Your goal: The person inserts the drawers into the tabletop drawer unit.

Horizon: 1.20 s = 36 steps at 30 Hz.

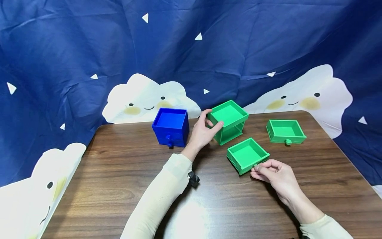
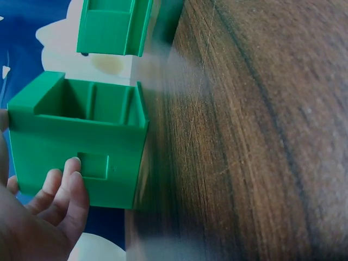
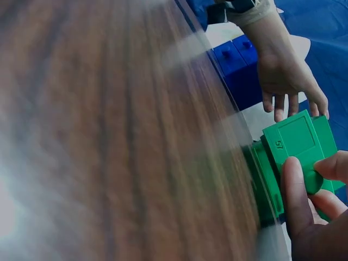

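The green cabinet [image 1: 229,114] is gripped at its left side by the left hand [image 1: 203,132]. In front of it, the green drawer [image 1: 247,154] is pinched by its knob [image 3: 312,181] in the right hand [image 1: 280,177]; a second drawer [image 1: 286,130] is seen farther right.

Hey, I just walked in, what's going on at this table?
A person's left hand holds the green cabinet, which has no drawer in it. The right hand pinches a green drawer by its knob, in front of the cabinet and outside it. Another green drawer sits to the right on the table. A blue cabinet stands closed to the left.
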{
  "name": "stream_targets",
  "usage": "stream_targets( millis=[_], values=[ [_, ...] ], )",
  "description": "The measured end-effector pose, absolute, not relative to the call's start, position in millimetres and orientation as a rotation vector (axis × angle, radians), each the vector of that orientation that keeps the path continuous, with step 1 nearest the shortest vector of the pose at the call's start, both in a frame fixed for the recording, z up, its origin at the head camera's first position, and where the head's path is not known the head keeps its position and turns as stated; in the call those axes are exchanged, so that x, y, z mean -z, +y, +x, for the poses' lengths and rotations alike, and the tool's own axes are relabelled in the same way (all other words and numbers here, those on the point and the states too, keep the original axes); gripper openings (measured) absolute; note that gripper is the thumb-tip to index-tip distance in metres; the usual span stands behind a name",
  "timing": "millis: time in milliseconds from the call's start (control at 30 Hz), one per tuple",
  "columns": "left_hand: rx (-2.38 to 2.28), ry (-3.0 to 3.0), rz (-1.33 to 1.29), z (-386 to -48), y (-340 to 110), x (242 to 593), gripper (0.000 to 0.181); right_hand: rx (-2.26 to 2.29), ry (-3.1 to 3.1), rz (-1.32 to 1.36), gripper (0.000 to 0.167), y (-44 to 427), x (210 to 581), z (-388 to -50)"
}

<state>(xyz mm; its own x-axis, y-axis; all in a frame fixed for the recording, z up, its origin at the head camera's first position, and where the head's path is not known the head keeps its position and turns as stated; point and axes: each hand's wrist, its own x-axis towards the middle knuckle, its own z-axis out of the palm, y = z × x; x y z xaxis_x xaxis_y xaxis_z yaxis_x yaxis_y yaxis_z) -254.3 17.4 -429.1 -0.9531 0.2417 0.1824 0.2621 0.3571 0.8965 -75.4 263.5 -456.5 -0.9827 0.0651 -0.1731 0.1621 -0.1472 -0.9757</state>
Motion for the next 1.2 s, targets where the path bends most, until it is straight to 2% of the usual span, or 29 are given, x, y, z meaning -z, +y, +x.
stream_targets(
  millis=[867,1200],
  values=[
    [1.679,-2.570,-0.474,-253,20,431,0.069,2.291,2.005,0.234,0.010,278,455,-101],
    [1.680,-2.561,-0.465,-253,20,432,0.069,2.311,1.967,0.225,0.014,275,457,-111]
  ],
)
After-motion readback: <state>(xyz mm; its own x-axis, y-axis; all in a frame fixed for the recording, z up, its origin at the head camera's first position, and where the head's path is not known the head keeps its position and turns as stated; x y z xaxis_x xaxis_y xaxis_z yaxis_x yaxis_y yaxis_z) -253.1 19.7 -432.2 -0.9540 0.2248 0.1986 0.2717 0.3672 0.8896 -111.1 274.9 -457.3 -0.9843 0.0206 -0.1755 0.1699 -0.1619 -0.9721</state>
